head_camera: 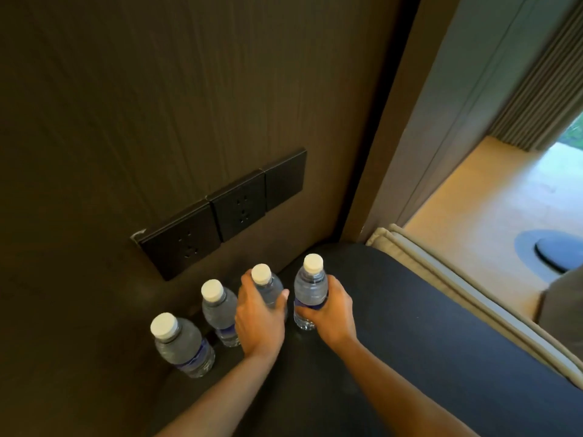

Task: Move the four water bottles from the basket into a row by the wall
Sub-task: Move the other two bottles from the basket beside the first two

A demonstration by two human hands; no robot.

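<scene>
Several clear water bottles with white caps and blue labels stand upright in a row on a dark counter (426,342), close to the dark wood wall (157,105). The first bottle (181,345) stands at the left, the second bottle (219,310) beside it. My left hand (258,316) wraps around the third bottle (266,283). My right hand (328,307) grips the lower body of the fourth bottle (310,288), at the row's right end. No basket is in view.
A strip of black wall sockets (227,212) sits on the wall just above the bottles. A beige padded edge (441,279) borders the counter on the right. Beyond it lie a light floor, a round dark base (555,250) and a grey curtain.
</scene>
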